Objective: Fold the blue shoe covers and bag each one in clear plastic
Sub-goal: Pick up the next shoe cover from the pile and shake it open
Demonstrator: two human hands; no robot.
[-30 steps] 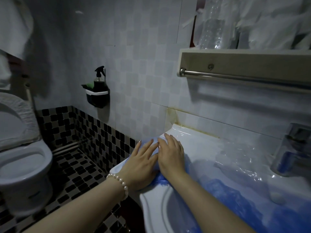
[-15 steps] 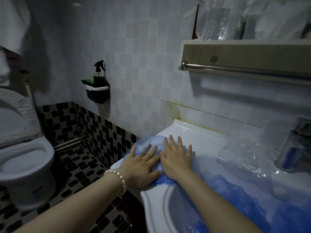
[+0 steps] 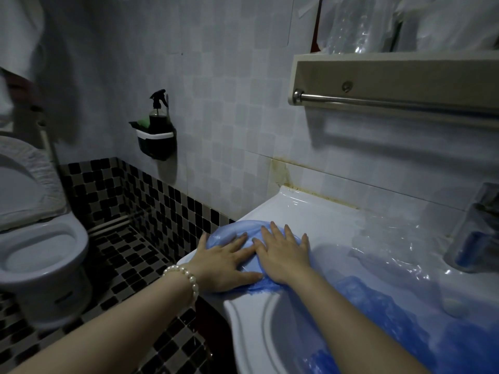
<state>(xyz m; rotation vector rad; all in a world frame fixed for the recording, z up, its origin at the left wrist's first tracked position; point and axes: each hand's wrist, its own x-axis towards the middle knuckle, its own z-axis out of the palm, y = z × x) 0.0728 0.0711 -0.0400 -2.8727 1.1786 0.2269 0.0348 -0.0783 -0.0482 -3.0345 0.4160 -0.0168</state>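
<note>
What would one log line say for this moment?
hands: left, right flat | press: blue shoe cover | on: sink rim | bagged: no

Bare sink ledge (image 3: 318,211) lies open; clear plastic (image 3: 391,247) and faucet (image 3: 475,230) crowd its right.

Left grip (image 3: 225,263) and right grip (image 3: 283,255) flat, palms down, fingers straight and spread, side by side, touching.
</note>
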